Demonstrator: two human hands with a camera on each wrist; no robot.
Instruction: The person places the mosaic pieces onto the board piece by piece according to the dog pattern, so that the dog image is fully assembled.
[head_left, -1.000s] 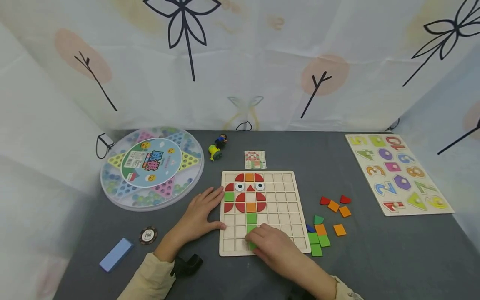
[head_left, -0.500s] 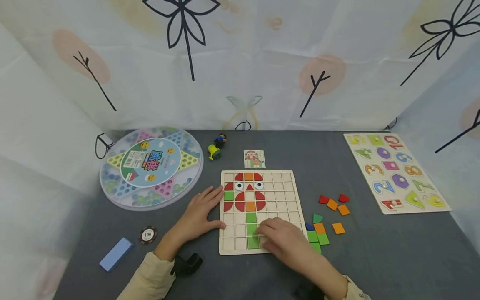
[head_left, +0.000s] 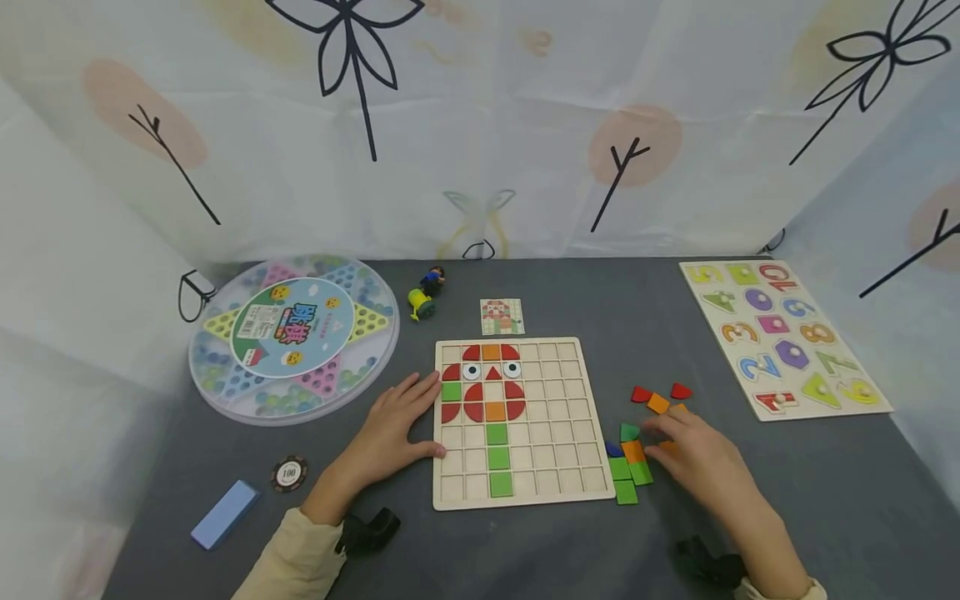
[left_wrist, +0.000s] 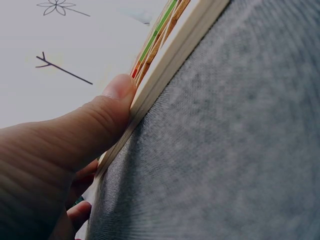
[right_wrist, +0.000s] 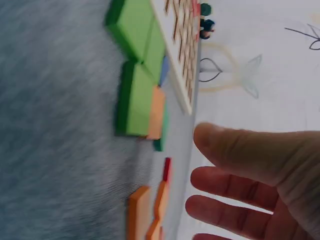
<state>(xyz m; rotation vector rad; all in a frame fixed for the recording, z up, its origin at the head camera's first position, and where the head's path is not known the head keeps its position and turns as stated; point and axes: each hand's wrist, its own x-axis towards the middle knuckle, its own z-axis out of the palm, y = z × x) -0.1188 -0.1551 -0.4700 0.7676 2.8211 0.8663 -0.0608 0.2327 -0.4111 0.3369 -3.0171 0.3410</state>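
Note:
A wooden grid board (head_left: 558,433) lies flat on the dark table. Its left part bears red quarter-round pieces, two eye pieces, orange squares and a column of green squares (head_left: 498,457). My left hand (head_left: 393,425) rests at the board's left edge, fingers extended and thumb (left_wrist: 120,90) against the rim. Right of the board, my right hand (head_left: 708,462) hovers over loose pieces, fingers apart and holding nothing. Close to it lie green squares (head_left: 619,468), an orange square (right_wrist: 138,212), a dark green piece (head_left: 629,432) and red pieces (head_left: 641,394). The hand partly covers some orange squares.
A small pattern card (head_left: 500,317) lies behind the board, with toy figures (head_left: 422,304) to its left. A round marble game (head_left: 292,337) occupies the back left. A number board (head_left: 783,342) lies far right. A poker chip (head_left: 289,473) and blue block (head_left: 224,514) sit front left.
My right hand has left the green squares on the board and moved right, over the loose pieces. The left hand stays at the board's edge. The head view has shifted slightly.

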